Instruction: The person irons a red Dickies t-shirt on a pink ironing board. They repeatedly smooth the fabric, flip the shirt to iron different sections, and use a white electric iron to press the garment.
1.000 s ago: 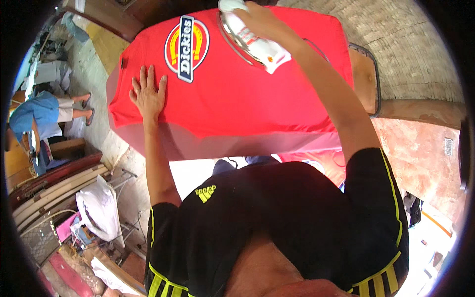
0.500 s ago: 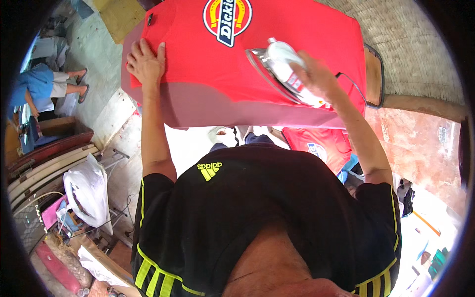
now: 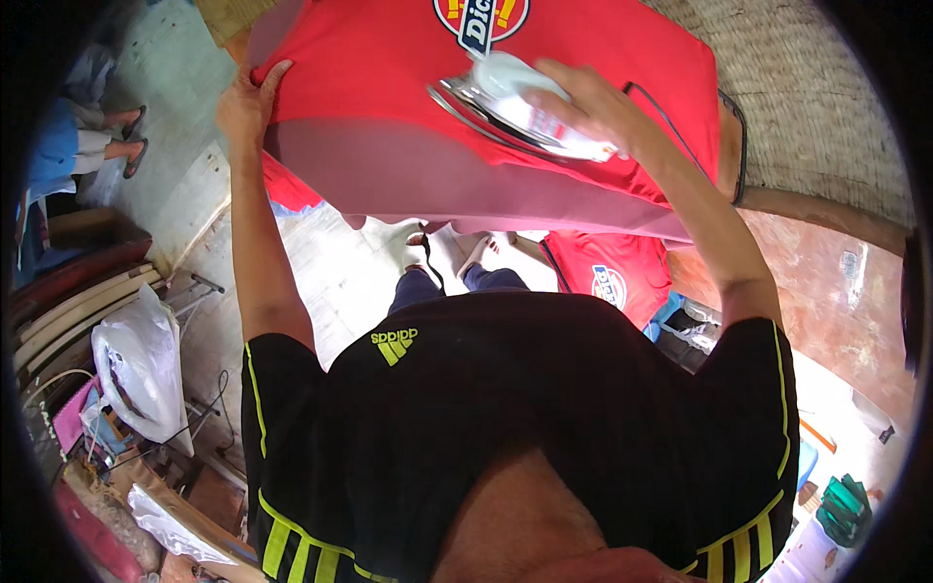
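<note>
We judged that the red shirt [image 3: 374,73], spread on the mauve-covered counter [image 3: 379,170], could crease or scorch if the iron [image 3: 515,112] snagged a fold or paused. Fingers of our R hand [image 3: 593,105] were wrapped round its top; our L hand [image 3: 248,105] had its thumb on the shirt's L edge, grip beneath n/k. Shirt looked bright, approx. flat, w/ multicolour print [image 3: 478,21].

The iron [image 3: 530,112] is blurred, its underside hidden against the red shirt [image 3: 379,58]; the right hand [image 3: 583,102] is smeared too; the left hand's [image 3: 248,102] fingers are partly hidden, so their grip cannot be told; the shirt and its print [image 3: 481,24] are cut off by the upper edge; another person [image 3: 58,146] is cropped by the dark rim; the wall label [image 3: 850,264] is too small to be made out.
</note>
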A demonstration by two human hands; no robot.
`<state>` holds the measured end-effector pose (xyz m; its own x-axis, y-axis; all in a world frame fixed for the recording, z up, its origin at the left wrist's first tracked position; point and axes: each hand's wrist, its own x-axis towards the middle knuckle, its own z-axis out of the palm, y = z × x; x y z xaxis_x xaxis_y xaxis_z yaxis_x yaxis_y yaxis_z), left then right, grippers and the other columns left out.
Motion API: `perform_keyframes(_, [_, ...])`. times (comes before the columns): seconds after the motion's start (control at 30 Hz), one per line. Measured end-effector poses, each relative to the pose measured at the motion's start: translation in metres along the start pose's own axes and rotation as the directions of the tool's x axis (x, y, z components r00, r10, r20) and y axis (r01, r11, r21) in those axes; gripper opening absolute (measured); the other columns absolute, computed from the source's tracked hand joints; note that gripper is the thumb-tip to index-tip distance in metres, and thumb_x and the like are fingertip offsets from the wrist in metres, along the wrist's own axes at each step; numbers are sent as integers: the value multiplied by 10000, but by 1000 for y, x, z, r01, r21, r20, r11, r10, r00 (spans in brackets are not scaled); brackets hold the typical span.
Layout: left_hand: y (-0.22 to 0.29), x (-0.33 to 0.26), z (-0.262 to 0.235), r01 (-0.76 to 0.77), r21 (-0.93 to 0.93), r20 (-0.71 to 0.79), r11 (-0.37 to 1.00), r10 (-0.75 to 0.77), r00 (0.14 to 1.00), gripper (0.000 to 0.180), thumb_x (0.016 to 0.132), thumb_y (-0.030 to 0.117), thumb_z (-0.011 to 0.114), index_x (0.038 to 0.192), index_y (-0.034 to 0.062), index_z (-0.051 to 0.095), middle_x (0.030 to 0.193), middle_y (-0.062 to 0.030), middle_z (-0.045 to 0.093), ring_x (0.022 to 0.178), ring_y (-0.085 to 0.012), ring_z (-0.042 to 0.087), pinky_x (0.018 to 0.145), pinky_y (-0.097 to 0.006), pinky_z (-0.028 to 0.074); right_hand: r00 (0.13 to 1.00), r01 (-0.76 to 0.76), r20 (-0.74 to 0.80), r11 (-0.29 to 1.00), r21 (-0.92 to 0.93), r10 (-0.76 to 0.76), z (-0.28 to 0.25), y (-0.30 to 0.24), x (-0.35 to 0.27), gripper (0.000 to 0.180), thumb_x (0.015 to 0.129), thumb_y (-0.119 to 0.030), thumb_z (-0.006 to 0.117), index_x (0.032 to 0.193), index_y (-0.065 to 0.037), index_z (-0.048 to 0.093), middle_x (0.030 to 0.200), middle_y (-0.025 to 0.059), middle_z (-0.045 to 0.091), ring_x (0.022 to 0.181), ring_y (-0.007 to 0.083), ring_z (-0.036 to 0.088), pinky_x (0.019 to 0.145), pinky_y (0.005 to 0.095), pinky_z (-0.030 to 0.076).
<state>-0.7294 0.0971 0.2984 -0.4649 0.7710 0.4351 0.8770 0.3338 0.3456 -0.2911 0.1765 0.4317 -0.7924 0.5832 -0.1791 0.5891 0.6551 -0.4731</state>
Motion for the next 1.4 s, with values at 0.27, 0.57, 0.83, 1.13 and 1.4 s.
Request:
perform_keyframes(0.27, [129,-110,-25,-171,-319,-99,932,146,984,454,789,578,712,863,131,682,935,-86,625,955,-321,576,760,-520,411,997,65,25,994,89,-68,-8,22,13,603,988,-461,521,1359,14,480,1078,258,653,918,304,642,814,400,500])
perform_keyframes(0.57, [251,-229,-9,69,-393,-32,917,-88,996,330,788,509,746,889,195,752,1023,-2,586,1103,-220,475,1001,-525,198,943,-151,-221,914,377,247,0,84,-97,487,1002,-454,516,1193,-9,571,734,4,554,618,101,519,539,262,426])
perform_keyframes(0.83, [250,-235,8,79,-404,-80,911,-121,989,222,802,365,741,920,177,753,1039,-5,572,1147,-251,453,1040,-587,177,974,-158,-127,962,224,190,20,44,-106,561,992,-483,501,1216,27,572,935,209,668,811,268,662,759,407,516])
perform_keyframes(1.13, [226,-232,-8,-50,-361,-13,931,48,999,91,815,247,719,894,208,743,1004,10,580,1125,-227,484,1034,-570,187,942,-311,59,794,523,330,20,18,-111,445,970,-438,553,1061,-5,599,688,58,527,565,143,533,529,319,443])
perform_keyframes(1.4, [229,-234,-9,-63,-369,-43,927,51,998,95,802,242,723,878,187,742,995,19,600,1114,-237,502,1036,-569,191,963,-109,-99,697,709,251,61,-29,-72,401,984,-439,522,885,-60,437,609,-9,417,430,72,373,379,262,319])
